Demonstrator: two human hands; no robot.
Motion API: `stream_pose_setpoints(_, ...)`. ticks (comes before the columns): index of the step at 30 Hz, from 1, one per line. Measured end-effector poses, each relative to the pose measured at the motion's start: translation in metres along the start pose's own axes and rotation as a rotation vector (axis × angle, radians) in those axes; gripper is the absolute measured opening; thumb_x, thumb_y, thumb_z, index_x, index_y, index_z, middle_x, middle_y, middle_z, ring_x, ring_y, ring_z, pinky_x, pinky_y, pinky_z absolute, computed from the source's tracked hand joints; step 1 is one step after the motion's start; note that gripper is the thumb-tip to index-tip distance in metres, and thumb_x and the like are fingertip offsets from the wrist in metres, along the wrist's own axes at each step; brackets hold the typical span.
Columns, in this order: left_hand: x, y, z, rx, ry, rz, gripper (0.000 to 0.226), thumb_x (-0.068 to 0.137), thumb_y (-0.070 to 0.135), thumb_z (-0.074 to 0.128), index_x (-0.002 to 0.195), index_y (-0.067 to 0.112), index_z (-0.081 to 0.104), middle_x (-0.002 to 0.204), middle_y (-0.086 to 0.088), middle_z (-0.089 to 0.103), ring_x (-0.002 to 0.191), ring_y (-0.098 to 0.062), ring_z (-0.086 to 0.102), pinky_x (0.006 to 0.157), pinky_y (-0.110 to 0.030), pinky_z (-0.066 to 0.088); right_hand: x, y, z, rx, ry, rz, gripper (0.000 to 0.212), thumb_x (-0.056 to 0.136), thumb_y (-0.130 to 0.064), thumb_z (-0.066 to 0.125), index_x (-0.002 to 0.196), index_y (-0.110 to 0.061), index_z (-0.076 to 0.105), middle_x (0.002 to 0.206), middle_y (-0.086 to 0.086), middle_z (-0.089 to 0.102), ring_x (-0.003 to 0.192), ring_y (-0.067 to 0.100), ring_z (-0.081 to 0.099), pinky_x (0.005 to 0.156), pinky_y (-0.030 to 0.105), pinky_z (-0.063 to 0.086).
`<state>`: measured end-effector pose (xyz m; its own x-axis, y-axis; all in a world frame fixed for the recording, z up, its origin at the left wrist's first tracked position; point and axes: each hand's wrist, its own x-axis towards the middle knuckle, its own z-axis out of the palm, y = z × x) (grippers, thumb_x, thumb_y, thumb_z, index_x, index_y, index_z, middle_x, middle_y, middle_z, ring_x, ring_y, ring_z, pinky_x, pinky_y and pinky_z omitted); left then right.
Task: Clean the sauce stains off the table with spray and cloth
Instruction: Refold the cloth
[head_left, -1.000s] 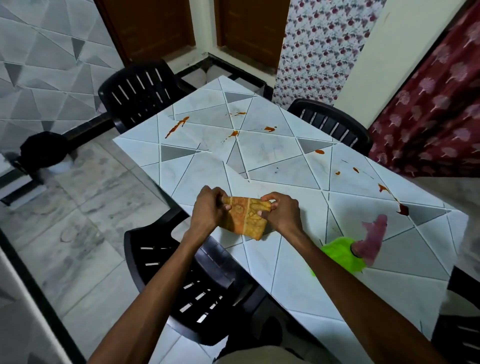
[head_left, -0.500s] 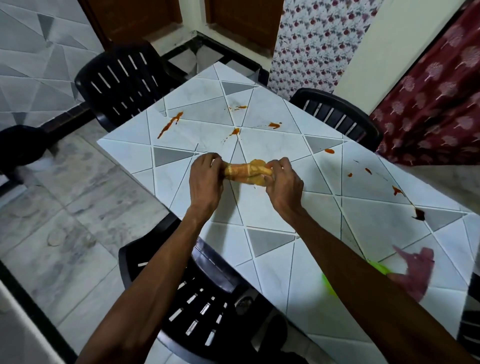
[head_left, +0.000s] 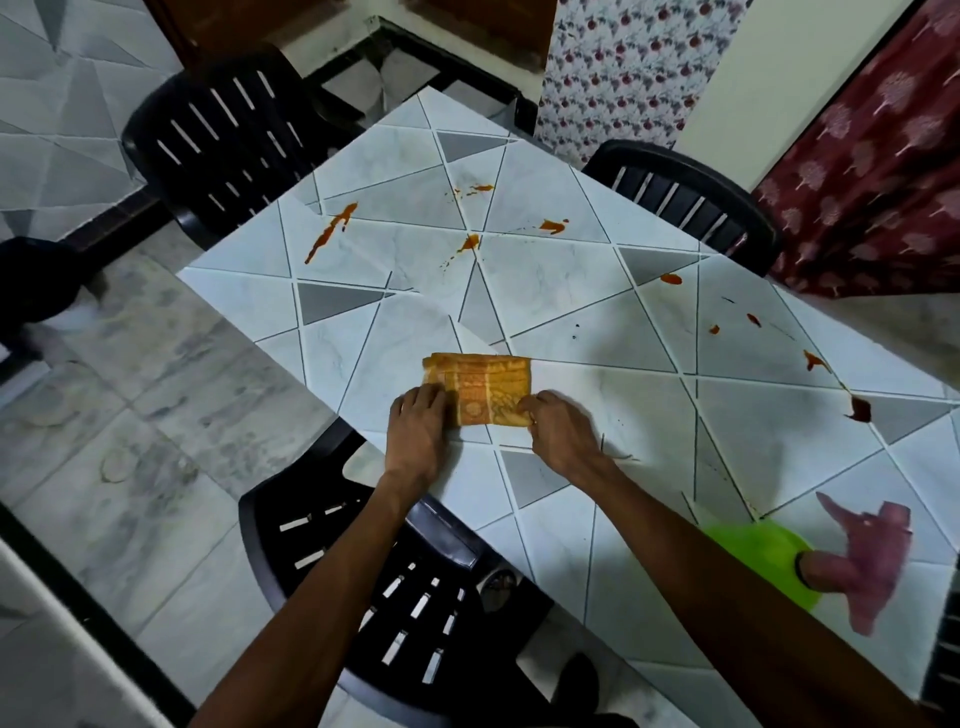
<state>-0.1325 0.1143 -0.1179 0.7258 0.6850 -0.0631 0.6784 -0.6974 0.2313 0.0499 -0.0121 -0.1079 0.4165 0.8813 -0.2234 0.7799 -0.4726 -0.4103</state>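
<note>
An orange patterned cloth (head_left: 480, 387), folded into a rectangle, lies flat on the tiled table (head_left: 571, 291). My left hand (head_left: 418, 428) grips its near left corner. My right hand (head_left: 558, 428) pinches its near right corner. Orange-red sauce stains mark the table: a long streak (head_left: 330, 234) at the far left, spots (head_left: 553, 226) near the far middle, and darker blobs (head_left: 860, 408) at the right edge. A green spray bottle with a pink trigger head (head_left: 862, 561) lies on the table at the near right, partly behind my right forearm.
Black plastic chairs stand around the table: one under my arms (head_left: 395, 582), one at the far left (head_left: 218, 135), one at the far right (head_left: 685, 197). A dark red curtain (head_left: 878, 171) hangs at the right. Grey floor tiles lie to the left.
The cloth was bunched and held up between both hands; now it lies flat and folded on the table, with both hands at its near corners.
</note>
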Motion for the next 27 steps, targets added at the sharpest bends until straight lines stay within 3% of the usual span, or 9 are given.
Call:
stream_pose_setpoints(3,0.000,0.011,0.000,-0.056,-0.035,0.151,0.051,0.081,0.025,0.044,0.129,0.015,0.057,0.135,-0.012,0.055,0.120,-0.034,0.050,0.098,-0.044,0.044,-0.005,0.001,0.000,0.017,-0.030,0.042,0.047,0.087,-0.004,0.063,0.132,-0.017,0.063,0.114,0.010,0.062,0.103,0.031,0.063,0.085,0.035,0.054)
stream_pose_setpoints(6,0.002,0.021,0.004,-0.017,-0.166,0.163,0.063,0.089,0.037,0.020,0.141,0.020,0.051,0.149,-0.013,0.046,0.134,-0.039,0.042,0.108,-0.049,0.039,-0.008,-0.001,0.004,0.088,-0.056,0.110,0.047,0.092,-0.009,0.062,0.138,-0.016,0.059,0.122,0.011,0.059,0.109,0.031,0.061,0.092,0.034,0.052)
stream_pose_setpoints(9,0.008,0.021,0.011,0.045,-0.225,0.102,0.051,0.101,0.027,0.026,0.151,0.025,0.034,0.160,-0.008,0.027,0.146,-0.035,0.025,0.117,-0.047,0.027,-0.003,-0.009,0.007,0.173,-0.127,0.140,0.057,0.088,-0.003,0.063,0.144,-0.011,0.051,0.131,0.015,0.052,0.113,0.032,0.059,0.100,0.034,0.049)
stream_pose_setpoints(15,0.031,0.011,0.005,0.158,-0.260,0.026,0.061,0.103,0.017,0.034,0.157,0.028,0.009,0.166,-0.003,0.003,0.152,-0.032,0.005,0.123,-0.043,0.012,0.026,-0.021,-0.004,0.264,-0.240,0.149,0.080,0.083,0.005,0.060,0.156,-0.011,0.031,0.156,0.013,0.029,0.144,0.030,0.034,0.117,0.032,0.033)
stream_pose_setpoints(19,0.025,0.019,0.007,0.071,-0.209,0.007,0.062,0.099,0.012,0.041,0.156,0.021,0.020,0.164,-0.009,0.014,0.150,-0.034,0.014,0.122,-0.046,0.015,0.014,-0.020,-0.004,0.331,-0.175,0.230,0.070,0.088,-0.001,0.060,0.153,-0.010,0.035,0.156,0.012,0.035,0.142,0.029,0.039,0.116,0.034,0.035)
stream_pose_setpoints(21,0.013,0.024,0.007,-0.065,-0.090,0.009,0.060,0.088,0.006,0.051,0.146,0.014,0.042,0.153,-0.015,0.039,0.140,-0.037,0.035,0.116,-0.048,0.030,0.000,-0.015,-0.003,0.457,-0.097,0.319,0.057,0.089,-0.006,0.064,0.144,-0.009,0.049,0.146,0.014,0.048,0.131,0.031,0.052,0.110,0.034,0.042)
stream_pose_setpoints(23,-0.002,0.033,0.010,-0.155,0.024,0.046,0.056,0.074,0.003,0.061,0.130,0.008,0.057,0.133,-0.016,0.056,0.120,-0.038,0.053,0.100,-0.045,0.044,-0.017,-0.009,-0.005,0.581,-0.055,0.410,0.043,0.091,-0.009,0.066,0.133,-0.008,0.059,0.133,0.011,0.061,0.120,0.027,0.061,0.100,0.026,0.045)
stream_pose_setpoints(27,-0.044,0.058,0.025,-0.279,0.055,0.087,0.045,0.075,0.008,0.066,0.120,0.004,0.063,0.122,-0.016,0.062,0.109,-0.036,0.060,0.093,-0.042,0.052,-0.061,0.003,-0.008,0.680,-0.003,0.456,0.026,0.093,-0.011,0.063,0.117,-0.009,0.069,0.120,0.007,0.071,0.112,0.021,0.065,0.091,0.019,0.044)
